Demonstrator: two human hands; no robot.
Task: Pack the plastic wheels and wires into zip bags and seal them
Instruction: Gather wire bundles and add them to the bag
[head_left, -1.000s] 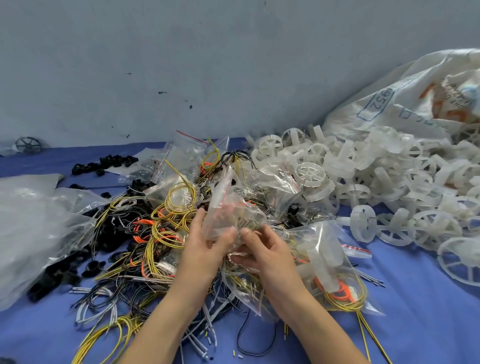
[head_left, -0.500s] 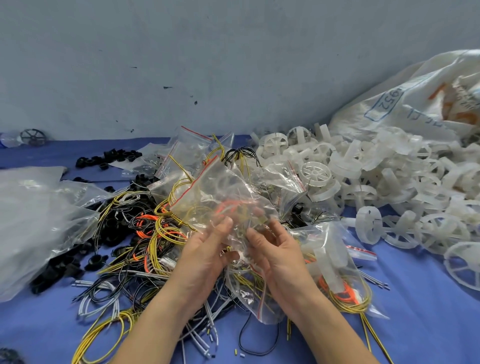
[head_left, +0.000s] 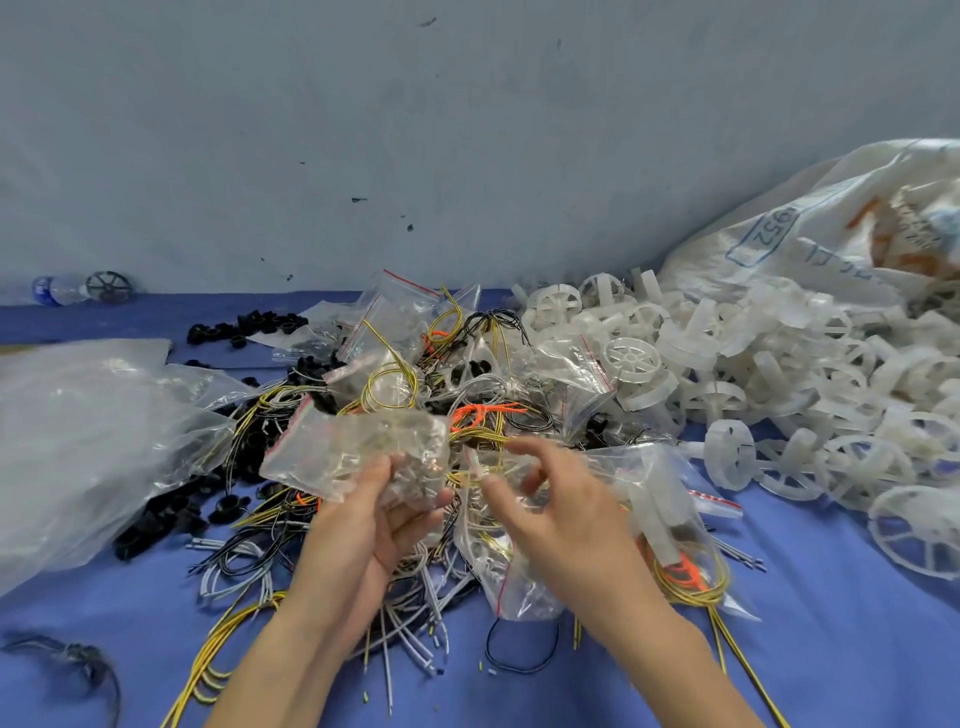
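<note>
My left hand (head_left: 387, 512) grips a clear zip bag (head_left: 353, 449) with a red seal strip, lifted over the wire pile with its mouth pointing left. My right hand (head_left: 550, 506) is just right of the bag, fingers loosely curled and blurred, close to yellow wires (head_left: 480, 470); whether it pinches them I cannot tell. Below lies a tangle of yellow, black, white and orange wires (head_left: 395, 384) mixed with more zip bags. A filled bag (head_left: 660, 525) with a wheel and wires lies right of my right hand. White plastic wheels (head_left: 779, 374) are heaped at the right.
A large white sack (head_left: 810, 234) lies behind the wheel heap. A big clear plastic bag (head_left: 88, 431) and black plastic rings (head_left: 166, 519) are at the left. A water bottle (head_left: 57, 290) and a dark wheel (head_left: 108, 286) stand by the grey wall. Blue cloth (head_left: 779, 649) covers the table.
My left hand has swung the zip bag to the left and turned it sideways. My right hand has let go of the bag and moved slightly right.
</note>
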